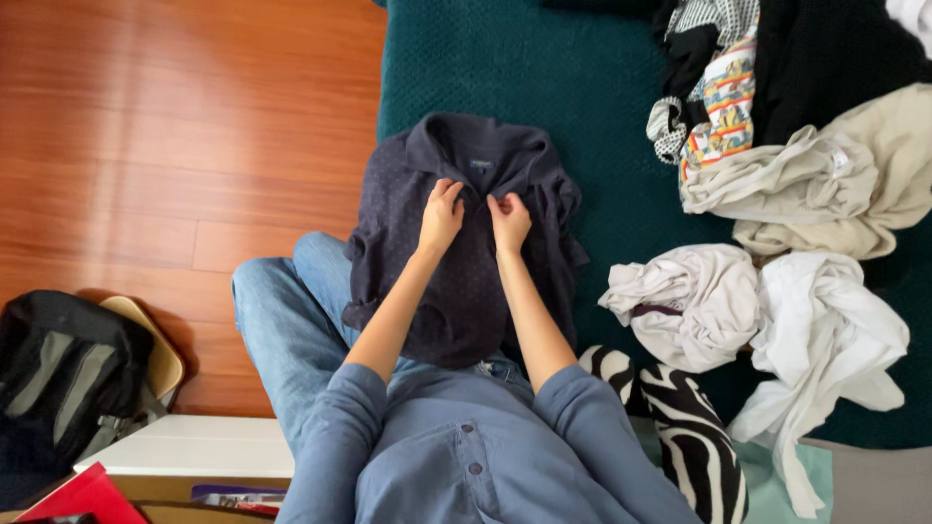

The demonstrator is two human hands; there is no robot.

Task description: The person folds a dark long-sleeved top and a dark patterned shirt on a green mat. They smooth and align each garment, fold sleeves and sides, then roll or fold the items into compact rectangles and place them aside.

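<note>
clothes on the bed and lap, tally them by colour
navy shirt, pinched near the collar by left hand and right hand: 1
white or cream: 4
zebra-striped: 1
multicolour print: 1
black: 1
total: 8

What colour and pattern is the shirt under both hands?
The shirt is dark navy with fine pale dots, seen in the head view.

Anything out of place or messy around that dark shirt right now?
The dark shirt hangs half off the green bed onto the lap, both hands at its collar. Loose crumpled clothes lie heaped on the right; nothing looks damaged.
</note>
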